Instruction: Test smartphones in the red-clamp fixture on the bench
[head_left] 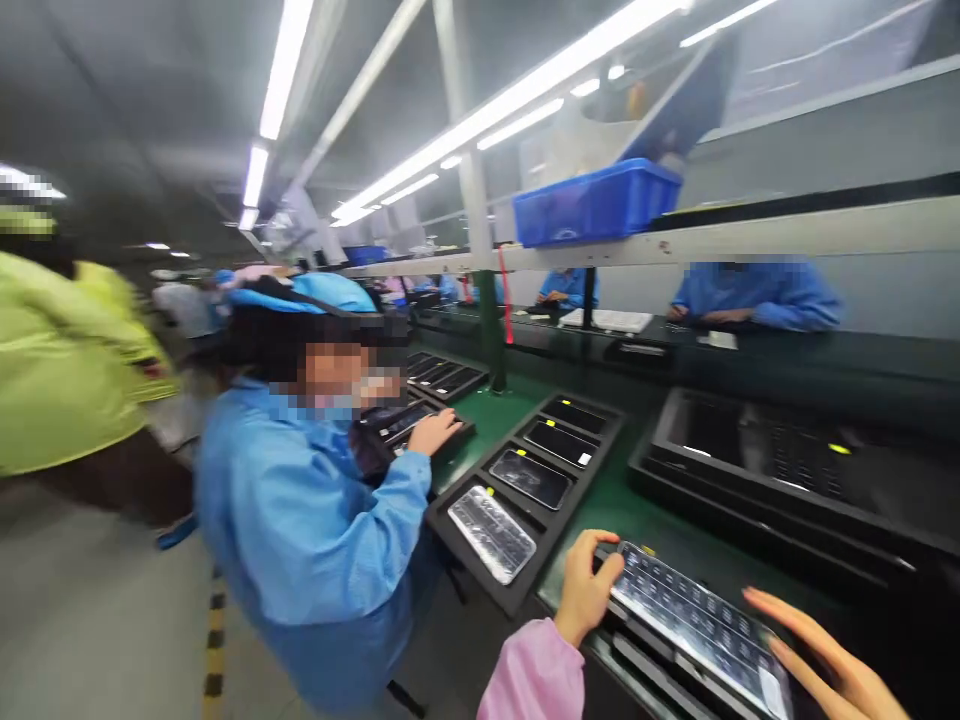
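A small keyboard with dark keys and a shiny, film-like surface lies slanted over a black tray at lower right. My left hand, coming from a pink sleeve, grips its left end with thumb and fingers. At the opposite end my right hand has its fingers apart, close to the keyboard's right edge. Whether the right fingertips touch it I cannot tell. To the left is another black tray holding several flat panels, the nearest a film-covered keyboard.
A co-worker in blue sits at left, hands over another tray. Stacked black trays stand beyond my hands on the green bench. A blue bin rests on the overhead shelf, near a green post. Someone in yellow stands far left.
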